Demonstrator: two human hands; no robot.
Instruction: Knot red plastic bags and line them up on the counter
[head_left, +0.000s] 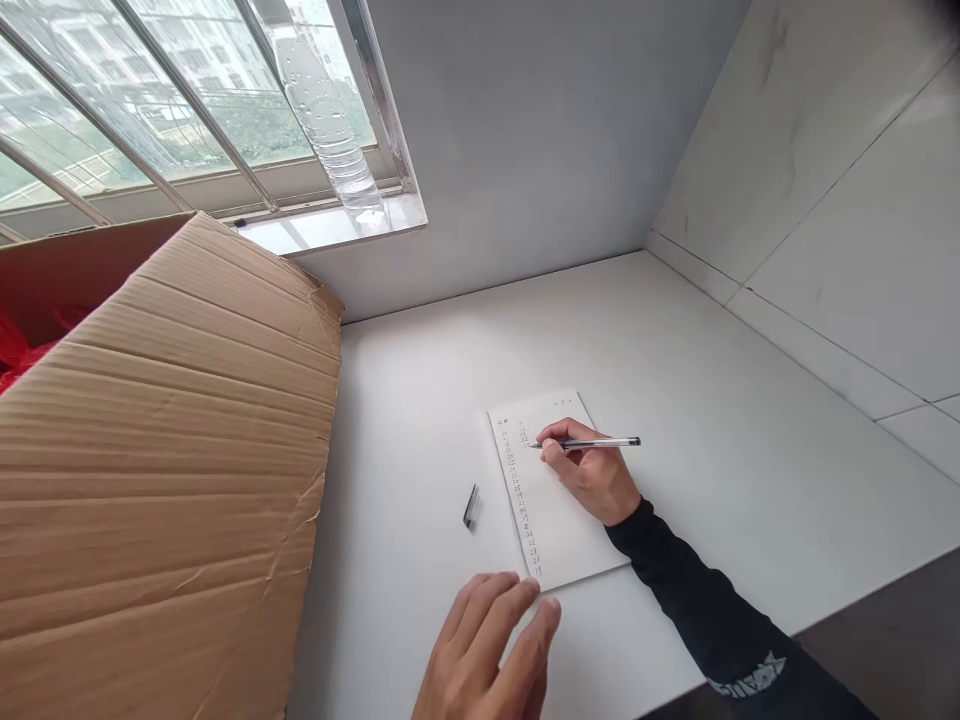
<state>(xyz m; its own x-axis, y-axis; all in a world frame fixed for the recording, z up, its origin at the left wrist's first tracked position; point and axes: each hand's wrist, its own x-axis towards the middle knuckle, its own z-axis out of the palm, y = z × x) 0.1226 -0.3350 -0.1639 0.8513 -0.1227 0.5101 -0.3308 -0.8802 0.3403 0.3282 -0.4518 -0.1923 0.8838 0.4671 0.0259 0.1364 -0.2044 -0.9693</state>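
A white notepad (562, 540) lies on the white table (405, 400), with a column of handwritten numbers down its left side and a short second column beside it. My right hand (592, 470) rests on the page, fingers closed round a clear pen (607, 442) whose tip is at the second column. Near the pad's lower left corner, my left hand (487, 650) has its fingers bent and slightly apart, holding nothing. The black pen cap (470, 507) lies on the table left of the pad.
At the left stands a large cardboard box (172, 450) with red material inside. A clear water bottle (330, 125) is on the window sill (300, 235). A grey wall borders the table's back, and pale tiles (825, 230) rise at the right.
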